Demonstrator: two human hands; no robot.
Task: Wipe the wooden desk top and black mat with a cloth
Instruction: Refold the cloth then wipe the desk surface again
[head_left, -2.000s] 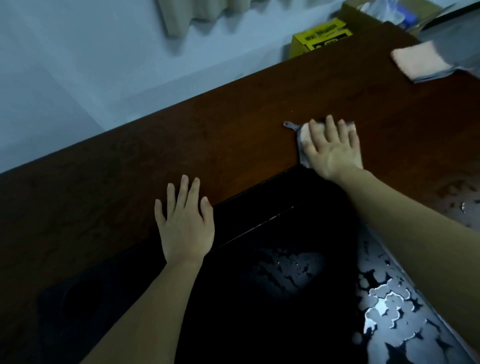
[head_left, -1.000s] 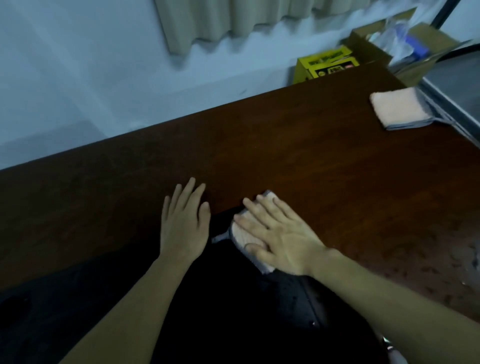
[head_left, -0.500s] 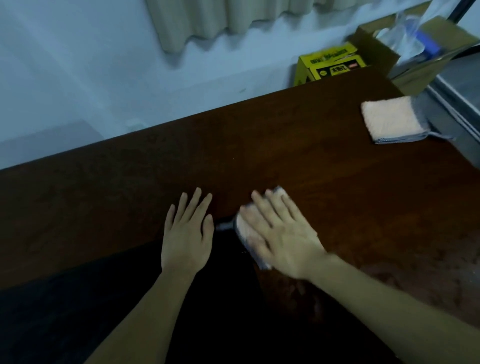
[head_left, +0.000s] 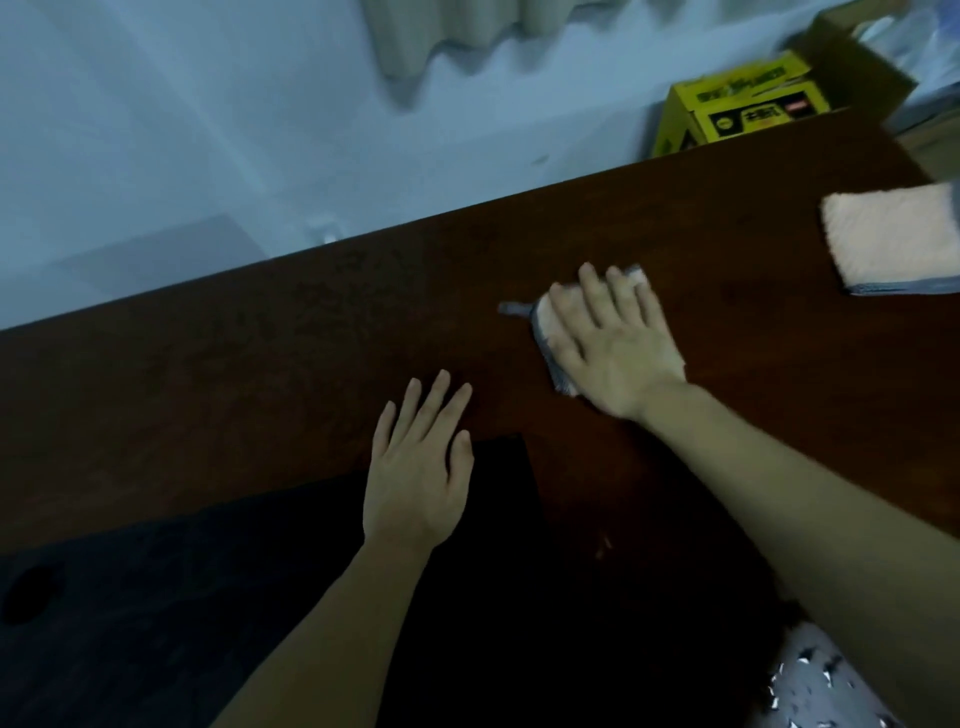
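Flat-palmed, the right hand (head_left: 613, 345) presses the cloth (head_left: 545, 322) onto the wooden desk top (head_left: 260, 353), fingers straight. Nearest us, the black mat (head_left: 156, 597) lies under the left hand (head_left: 418, 467), spread flat across the mat's far edge, fingertips on wood. Beyond the mat, right, lies a spare folded cloth (head_left: 888, 241); farther off, a yellow box (head_left: 737, 106).

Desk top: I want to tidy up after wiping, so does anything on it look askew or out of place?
The black mat lies skewed, its edges at an angle to the desk edge. A second folded cloth sits apart near the right end. Otherwise nothing stands out: the right hand presses the wiping cloth flat on the wood.
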